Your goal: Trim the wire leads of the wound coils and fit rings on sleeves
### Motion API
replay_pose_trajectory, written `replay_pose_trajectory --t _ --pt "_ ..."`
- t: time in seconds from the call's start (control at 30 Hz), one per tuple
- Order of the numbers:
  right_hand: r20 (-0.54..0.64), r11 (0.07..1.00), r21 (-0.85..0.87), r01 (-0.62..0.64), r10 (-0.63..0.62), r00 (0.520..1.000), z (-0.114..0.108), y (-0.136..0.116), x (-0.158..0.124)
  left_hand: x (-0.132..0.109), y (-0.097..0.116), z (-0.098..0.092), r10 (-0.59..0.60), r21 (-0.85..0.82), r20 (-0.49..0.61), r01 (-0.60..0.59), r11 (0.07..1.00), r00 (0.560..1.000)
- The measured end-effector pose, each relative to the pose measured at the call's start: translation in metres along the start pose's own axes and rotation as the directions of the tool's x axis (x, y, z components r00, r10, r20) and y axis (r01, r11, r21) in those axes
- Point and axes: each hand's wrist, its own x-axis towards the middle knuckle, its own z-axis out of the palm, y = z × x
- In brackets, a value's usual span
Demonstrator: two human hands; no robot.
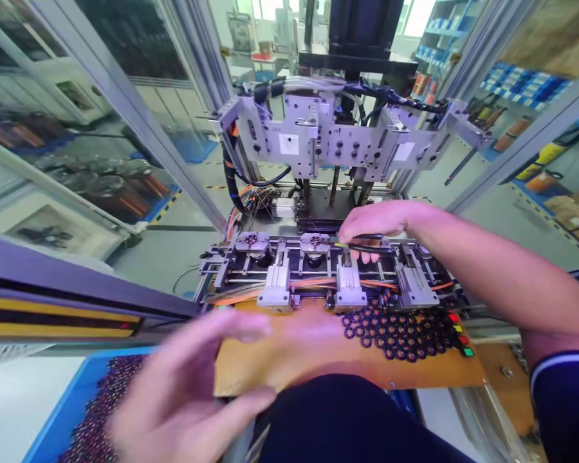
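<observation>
My right hand (376, 222) is closed round a pair of pliers (372, 249) with dark handles. Their tip reaches leftward to the middle fixture (314, 244), where a small dark ring part sits; whether the jaws grip that part is too small to tell. A similar ring part (251, 239) rests in the left fixture (252, 247). My left hand (183, 392), smeared by motion, is at the lower left near the front of the orange-brown board (251, 366). Its thumb and fingers are spread apart, and nothing shows between them.
Many dark rings (400, 331) lie on the board's right side, beside coloured buttons (463, 337). A blue bin (53, 411) full of small dark parts stands at lower left. Above the fixtures hangs a metal machine head (347, 141), framed by aluminium posts (135, 109).
</observation>
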Motion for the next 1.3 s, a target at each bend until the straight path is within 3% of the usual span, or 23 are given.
replay_pose_trajectory --t 0.1,0.17,0.27,0.33,0.7,0.83,0.97,1.03,1.17,1.3 --pt "0.053 0.997 -0.061 -0.037 0.04 0.998 -0.007 -0.014 0.017 -0.028 -0.046 0.045 0.024 0.054 0.154 -0.033 0.998 0.988" --pt "0.059 0.992 -0.112 -0.055 0.062 0.996 -0.01 -0.022 0.026 -0.059 -0.075 0.065 -0.005 0.144 0.177 -0.021 0.989 0.984" --pt "0.058 0.981 -0.18 -0.068 0.079 0.995 -0.013 -0.03 0.036 -0.094 -0.103 0.079 -0.04 0.21 0.148 0.008 0.978 0.988" --pt "0.056 0.983 -0.168 -0.078 0.088 0.994 -0.014 -0.034 0.039 -0.103 -0.112 0.082 -0.047 0.245 0.12 0.016 0.969 0.992" --pt "0.055 0.979 -0.141 -0.147 0.156 0.986 -0.016 -0.037 0.052 -0.105 -0.118 0.085 -0.043 0.309 0.114 0.006 0.951 0.993" --pt "0.024 0.987 -0.135 -0.088 0.093 0.995 -0.009 -0.038 0.048 -0.108 -0.12 0.084 -0.044 0.329 0.12 0.002 0.944 0.992" --pt "-0.018 0.995 -0.098 0.016 -0.017 1.0 -0.012 -0.036 0.025 -0.111 -0.123 0.084 -0.053 0.351 0.129 0.005 0.937 0.99" --pt "-0.067 0.999 -0.038 -0.023 0.021 0.998 -0.02 -0.031 0.009 -0.112 -0.123 0.084 -0.059 0.362 0.136 0.005 0.932 0.989" --pt "-0.13 0.97 0.065 -0.235 0.242 0.962 -0.043 -0.001 -0.016 -0.111 -0.121 0.085 -0.053 0.387 0.147 -0.008 0.922 0.988" --pt "-0.134 0.947 0.031 -0.32 0.321 0.937 -0.056 0.038 -0.028 -0.11 -0.12 0.085 -0.04 0.414 0.16 -0.031 0.91 0.986"
